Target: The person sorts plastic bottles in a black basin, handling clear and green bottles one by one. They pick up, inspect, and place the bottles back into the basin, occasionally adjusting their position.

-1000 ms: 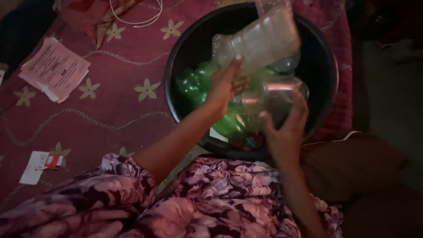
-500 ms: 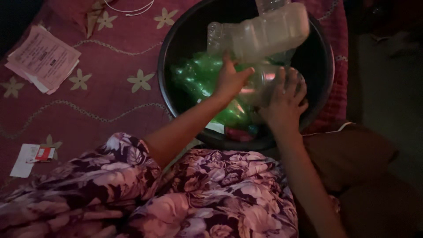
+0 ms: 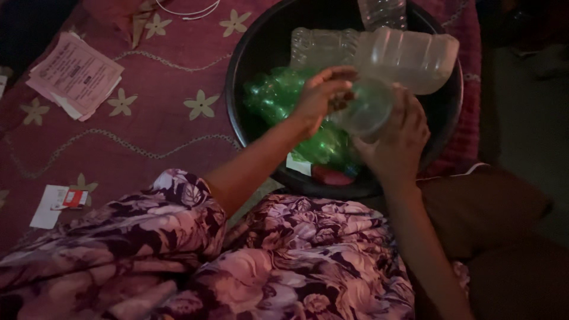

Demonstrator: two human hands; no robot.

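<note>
Shifted rightward, both hands work over the round black plastic basin [image 3: 249,53]: left hand [image 3: 320,98] pinches and right hand [image 3: 400,142] cups a clear plastic bottle [image 3: 370,109] above crumpled green plastic bottles [image 3: 275,95].

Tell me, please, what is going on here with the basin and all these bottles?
A person in a floral garment sits over a dark round basin full of green bottles and clear plastic containers. Both hands meet on a clear bottle above the basin: the right hand cups it from below, and the left hand grips at its end. A large clear container lies just behind. Papers lie on the maroon cloth.
</note>
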